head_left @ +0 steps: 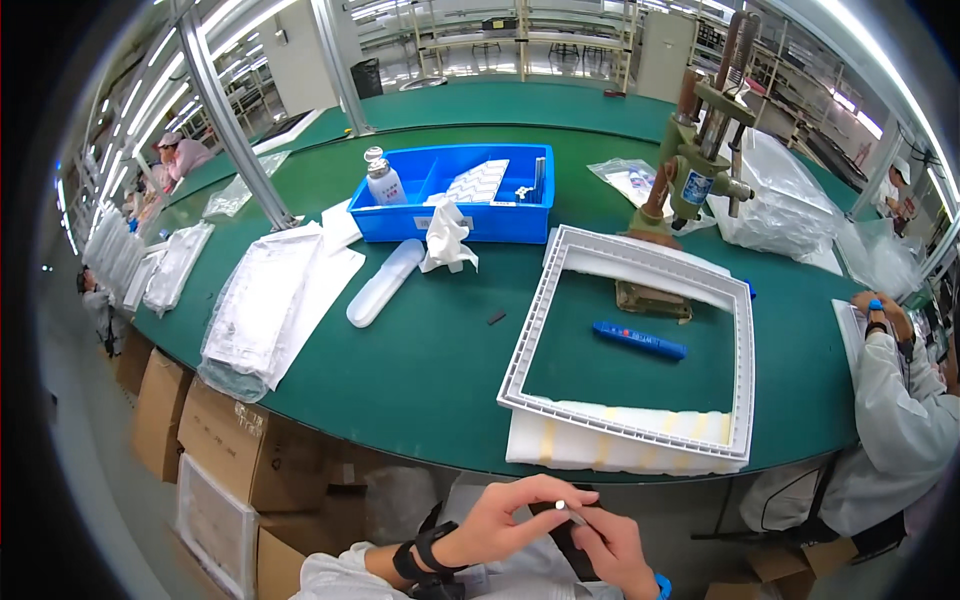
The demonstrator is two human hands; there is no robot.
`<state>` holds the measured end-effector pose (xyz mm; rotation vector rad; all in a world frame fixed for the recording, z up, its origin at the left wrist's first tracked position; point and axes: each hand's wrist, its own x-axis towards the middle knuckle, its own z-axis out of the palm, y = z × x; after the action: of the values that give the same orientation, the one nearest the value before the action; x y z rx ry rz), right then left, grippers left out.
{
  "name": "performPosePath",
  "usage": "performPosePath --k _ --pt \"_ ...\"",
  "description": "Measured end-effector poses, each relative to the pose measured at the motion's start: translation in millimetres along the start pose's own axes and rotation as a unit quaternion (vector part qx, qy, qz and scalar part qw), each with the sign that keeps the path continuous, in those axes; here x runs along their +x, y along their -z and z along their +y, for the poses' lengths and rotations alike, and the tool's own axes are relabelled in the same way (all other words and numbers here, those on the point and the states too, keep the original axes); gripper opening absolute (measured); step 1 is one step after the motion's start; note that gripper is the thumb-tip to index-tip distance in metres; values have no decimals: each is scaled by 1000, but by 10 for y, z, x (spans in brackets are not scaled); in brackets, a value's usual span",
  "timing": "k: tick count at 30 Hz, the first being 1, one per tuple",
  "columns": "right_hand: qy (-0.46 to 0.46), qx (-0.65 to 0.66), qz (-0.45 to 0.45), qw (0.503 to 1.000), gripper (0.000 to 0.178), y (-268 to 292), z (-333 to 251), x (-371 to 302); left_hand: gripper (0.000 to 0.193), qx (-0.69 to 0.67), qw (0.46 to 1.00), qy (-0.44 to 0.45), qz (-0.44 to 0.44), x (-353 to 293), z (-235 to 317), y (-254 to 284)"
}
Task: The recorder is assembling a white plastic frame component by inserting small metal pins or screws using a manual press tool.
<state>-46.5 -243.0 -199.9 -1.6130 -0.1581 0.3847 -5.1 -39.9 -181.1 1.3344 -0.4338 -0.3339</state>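
In front of the bench's near edge my two hands meet, fingertips almost together. A small slim piece with a pale end (572, 513) shows between them; its kind is too small to make out. My left hand (505, 517), a black strap on its wrist, pinches at the piece with thumb and forefinger. The fingers of my right hand (615, 552) are closed round its other end. Beyond them a white rectangular frame (743, 380) lies on the green bench, its near side over white foam strips (600, 450). Inside the frame's opening lies a blue pen-shaped tool (640, 340).
A green hand press (695, 170) stands behind the frame. A blue divided bin (470, 222) holds a white bottle (384, 182). Crumpled tissue (448, 238), a clear oblong case (385, 283) and bagged white panels (262, 300) lie leftward. Cardboard boxes (225, 440) sit below; a co-worker's sleeve (890, 400) is at right.
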Motion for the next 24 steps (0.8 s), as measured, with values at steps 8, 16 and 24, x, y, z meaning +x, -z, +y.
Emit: performPosePath --k 8,16,24 --pt "34 -101 -39 994 24 75 476 -243 23 201 976 51 -69 -332 -400 262" --pt "-77 -96 -120 985 26 -9 1030 -94 25 280 943 132 -120 -467 -941 272" --pt "-59 -77 -91 991 23 -73 1388 45 29 256 944 158 -135 -422 -1093 352"
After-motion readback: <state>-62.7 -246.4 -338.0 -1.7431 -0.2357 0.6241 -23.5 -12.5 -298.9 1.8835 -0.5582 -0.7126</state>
